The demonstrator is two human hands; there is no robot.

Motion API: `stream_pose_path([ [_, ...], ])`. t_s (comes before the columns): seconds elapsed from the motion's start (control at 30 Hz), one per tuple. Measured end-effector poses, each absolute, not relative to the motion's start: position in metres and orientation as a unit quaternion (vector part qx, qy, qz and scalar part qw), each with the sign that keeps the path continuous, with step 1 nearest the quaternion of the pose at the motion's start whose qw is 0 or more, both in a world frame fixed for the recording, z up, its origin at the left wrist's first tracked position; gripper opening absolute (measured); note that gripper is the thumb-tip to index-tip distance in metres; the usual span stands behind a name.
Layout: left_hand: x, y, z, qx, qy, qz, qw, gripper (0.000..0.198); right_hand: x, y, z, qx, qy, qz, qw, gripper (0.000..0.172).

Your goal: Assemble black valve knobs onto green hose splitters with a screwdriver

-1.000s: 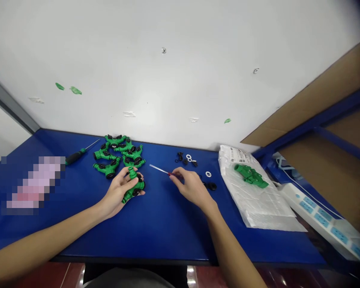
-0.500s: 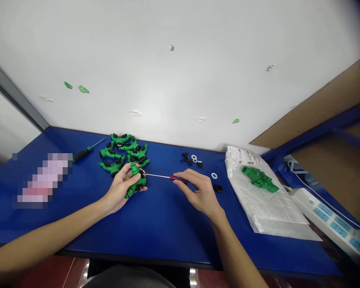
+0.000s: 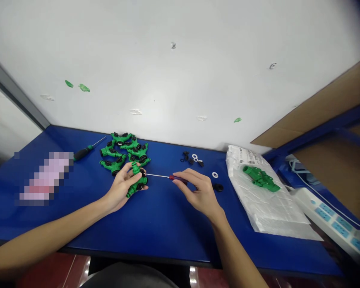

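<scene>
My left hand (image 3: pixel 121 188) is closed around a green Y-shaped hose splitter (image 3: pixel 134 187) with black valve levers, held just above the blue table. In my right hand (image 3: pixel 196 188) is a screwdriver (image 3: pixel 175 178) with a dark red handle, gripped by thumb and fingers. Its thin shaft points left, and the tip meets the splitter near a black lever; the exact contact spot is too small to make out. Behind my left hand lie several similar green splitters (image 3: pixel 121 138) with black levers.
A second screwdriver (image 3: pixel 83 153), green and black, lies at the left. Small black parts (image 3: pixel 191 161), white rings (image 3: pixel 215 175) and a black ring (image 3: pixel 218 187) sit right of centre. Green pieces (image 3: pixel 261 179) rest on a white plastic bag (image 3: pixel 276 218) beside a power strip (image 3: pixel 327 216).
Both hands keep nearly the same pose, with the screwdriver tip still at the splitter. The whole view has shifted very slightly.
</scene>
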State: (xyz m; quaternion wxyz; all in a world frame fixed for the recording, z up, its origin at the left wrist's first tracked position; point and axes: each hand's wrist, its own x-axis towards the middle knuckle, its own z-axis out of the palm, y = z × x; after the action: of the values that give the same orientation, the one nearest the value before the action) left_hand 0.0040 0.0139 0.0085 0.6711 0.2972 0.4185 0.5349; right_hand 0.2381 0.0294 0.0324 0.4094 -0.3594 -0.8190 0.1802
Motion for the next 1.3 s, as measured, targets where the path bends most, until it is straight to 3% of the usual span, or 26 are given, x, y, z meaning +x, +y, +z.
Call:
stream_pose_path([
  [0.4,0.003,0.011,0.003,0.348,0.416,0.527,0.654,0.031,0.233,0.027,0.031,-0.356,-0.817,0.172,0.420,0.013],
  [0.53,0.005,0.008,0.005,0.393,0.411,0.518,0.639,0.024,0.232,0.023,0.031,-0.416,-0.819,0.185,0.349,0.021],
  [0.63,0.006,0.009,0.006,0.403,0.420,0.510,0.633,0.022,0.232,0.019,0.032,-0.430,-0.816,0.234,0.307,0.017],
  [0.8,0.006,0.009,0.004,0.430,0.421,0.503,0.621,0.020,0.232,0.021,0.029,-0.428,-0.788,0.268,0.354,0.008],
  [0.93,0.005,0.007,0.004,0.463,0.402,0.491,0.619,0.020,0.235,0.024,0.030,-0.468,-0.784,0.233,0.335,0.019],
  [1.1,0.006,0.008,0.003,0.456,0.410,0.501,0.611,0.021,0.238,0.024,0.032,-0.446,-0.795,0.284,0.297,0.014],
  [1.23,0.006,0.009,0.001,0.459,0.407,0.506,0.606,0.020,0.234,0.023,0.030,-0.472,-0.805,0.215,0.287,0.027],
  [1.3,0.006,0.009,0.000,0.461,0.410,0.509,0.601,0.020,0.233,0.022,0.030,-0.465,-0.814,0.212,0.276,0.025],
])
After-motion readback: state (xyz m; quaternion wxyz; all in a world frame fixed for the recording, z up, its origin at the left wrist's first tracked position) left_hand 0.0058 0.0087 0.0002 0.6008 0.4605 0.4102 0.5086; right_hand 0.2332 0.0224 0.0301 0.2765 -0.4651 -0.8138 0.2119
